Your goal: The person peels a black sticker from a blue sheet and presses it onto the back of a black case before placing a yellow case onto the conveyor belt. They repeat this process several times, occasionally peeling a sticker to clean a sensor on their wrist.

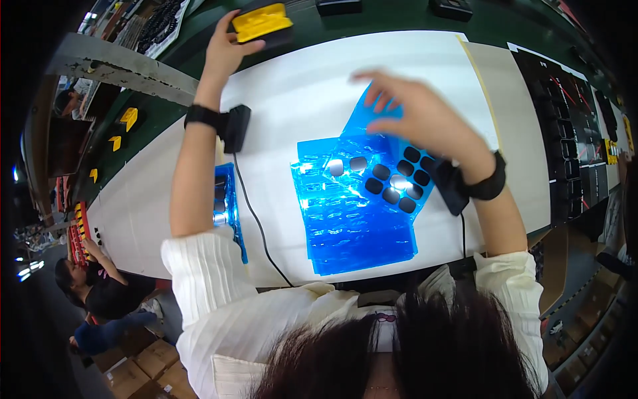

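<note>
My left hand (pixel 229 50) is stretched to the far side of the table, its thumb and fingers around the left end of a small black case with a yellow inside (pixel 262 23). Over the middle of the table, my right hand (pixel 415 113) is blurred by motion, its fingers apart and no object showing in them. Beneath it lie overlapping sheets of shiny blue film (pixel 362 233). Several rounded black pads (pixel 407 174) sit on the upper right of the film, and two paler ones (pixel 347 164) lie further left.
Another blue film piece with dark pads (pixel 229 206) lies by my left forearm. Both wrists wear black straps with corded boxes (pixel 237 128). Beyond the white sheet (pixel 299 73) runs a green surface (pixel 312 20). A metal post (pixel 126 70) stands left; black trays (pixel 565 133) lie right. A person (pixel 100 286) works at left.
</note>
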